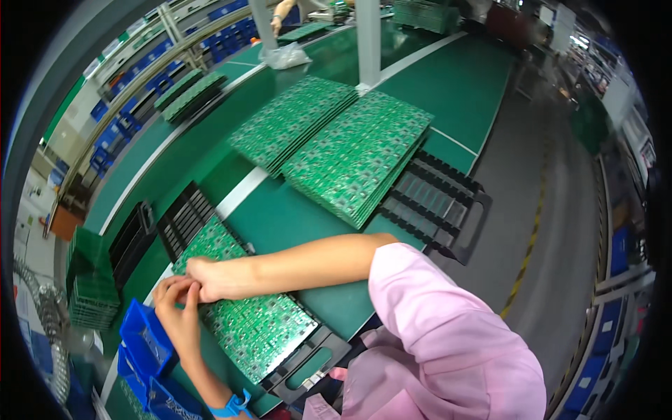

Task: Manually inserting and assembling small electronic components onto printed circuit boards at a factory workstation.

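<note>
A green circuit board panel (pixel 259 336) lies in a black slotted carrier (pixel 332 344) in front of me on the bench. My right hand (pixel 208 280) reaches across the panel from the right, its fingers bent down at the panel's left edge. Against those fingers, my left hand (pixel 178 301) is closed in a pinch. Whatever sits between the fingertips is hidden. A blue strap (pixel 233 407) circles my left wrist. Just left of that hand stand blue bins (pixel 145 336) with small parts in the lower one.
Two large stacks of green board panels (pixel 360 150) (pixel 297 119) occupy the bench ahead. An empty-handled black carrier (pixel 437 199) sticks out at the right edge. More boards (pixel 94 297) are piled at the left, beside a flexible metal hose (pixel 59 343). A grey post (pixel 367 49) rises behind.
</note>
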The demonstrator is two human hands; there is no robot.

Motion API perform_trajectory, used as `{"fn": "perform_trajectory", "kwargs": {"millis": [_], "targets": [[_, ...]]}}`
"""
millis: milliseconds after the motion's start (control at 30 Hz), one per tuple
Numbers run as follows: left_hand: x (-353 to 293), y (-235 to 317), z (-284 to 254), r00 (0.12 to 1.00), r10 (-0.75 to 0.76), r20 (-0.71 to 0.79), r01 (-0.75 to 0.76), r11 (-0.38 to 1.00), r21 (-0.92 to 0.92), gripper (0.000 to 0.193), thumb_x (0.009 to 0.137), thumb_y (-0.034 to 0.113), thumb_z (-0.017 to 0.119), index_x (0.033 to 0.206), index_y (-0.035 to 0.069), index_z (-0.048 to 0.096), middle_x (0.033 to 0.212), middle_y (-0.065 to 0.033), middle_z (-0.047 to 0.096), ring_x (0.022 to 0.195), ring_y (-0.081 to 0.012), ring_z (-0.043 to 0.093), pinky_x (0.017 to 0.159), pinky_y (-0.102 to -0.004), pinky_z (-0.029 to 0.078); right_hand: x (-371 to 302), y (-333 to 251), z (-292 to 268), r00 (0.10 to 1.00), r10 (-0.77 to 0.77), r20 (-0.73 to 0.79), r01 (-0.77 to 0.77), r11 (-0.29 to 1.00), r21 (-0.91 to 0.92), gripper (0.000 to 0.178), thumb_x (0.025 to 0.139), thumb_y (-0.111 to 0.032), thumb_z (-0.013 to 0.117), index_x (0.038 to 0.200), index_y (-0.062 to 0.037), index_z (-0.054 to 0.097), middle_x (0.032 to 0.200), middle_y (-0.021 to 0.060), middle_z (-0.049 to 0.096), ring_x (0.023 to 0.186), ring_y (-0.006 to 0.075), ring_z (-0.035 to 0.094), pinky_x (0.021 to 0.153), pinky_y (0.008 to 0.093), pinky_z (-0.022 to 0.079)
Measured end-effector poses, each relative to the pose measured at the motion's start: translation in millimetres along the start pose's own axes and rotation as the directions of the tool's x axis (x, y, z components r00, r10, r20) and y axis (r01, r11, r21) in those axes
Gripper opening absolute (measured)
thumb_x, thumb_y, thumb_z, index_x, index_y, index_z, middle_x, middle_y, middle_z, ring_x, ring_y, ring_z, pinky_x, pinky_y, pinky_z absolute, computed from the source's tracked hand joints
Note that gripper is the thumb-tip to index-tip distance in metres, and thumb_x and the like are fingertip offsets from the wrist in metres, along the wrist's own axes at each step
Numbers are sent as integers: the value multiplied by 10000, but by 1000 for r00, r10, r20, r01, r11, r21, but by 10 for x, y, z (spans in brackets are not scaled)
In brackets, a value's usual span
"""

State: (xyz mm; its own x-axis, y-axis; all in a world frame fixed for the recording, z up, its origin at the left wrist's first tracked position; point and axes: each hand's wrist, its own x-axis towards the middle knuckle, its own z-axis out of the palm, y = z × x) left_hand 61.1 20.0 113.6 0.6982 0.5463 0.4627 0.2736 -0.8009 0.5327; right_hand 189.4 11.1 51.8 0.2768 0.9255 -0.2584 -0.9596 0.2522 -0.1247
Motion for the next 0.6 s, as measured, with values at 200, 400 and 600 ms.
{"fn": "perform_trajectory", "kwargs": {"millis": [200,400,600], "targets": [[28,115,-57,1000,-12,23,13,999,-43,82,655,33,591,730,-2,595,860,-77,551,833,-202,472,745,-281,383,60,11,-139,996,-54,74,56,998,-25,141,793,-25,344,805,37,470,808,135,515,722,199,495,691,286,439],[-30,148,-101,999,-37,34,38,999,-23,86,645,17,587,730,0,585,871,-77,533,833,-204,466,745,-283,378,60,-127,-387,990,-66,123,70,997,-30,134,780,-14,359,815,46,473,828,148,521,761,211,505,732,301,436],[-262,-129,-473,995,45,-84,-30,984,177,119,604,10,583,722,14,568,804,-78,523,773,-225,472,721,-298,381,161,344,-360,954,238,181,-227,971,-80,131,767,-2,373,825,55,476,848,161,527,800,223,515,774,316,433]]}}
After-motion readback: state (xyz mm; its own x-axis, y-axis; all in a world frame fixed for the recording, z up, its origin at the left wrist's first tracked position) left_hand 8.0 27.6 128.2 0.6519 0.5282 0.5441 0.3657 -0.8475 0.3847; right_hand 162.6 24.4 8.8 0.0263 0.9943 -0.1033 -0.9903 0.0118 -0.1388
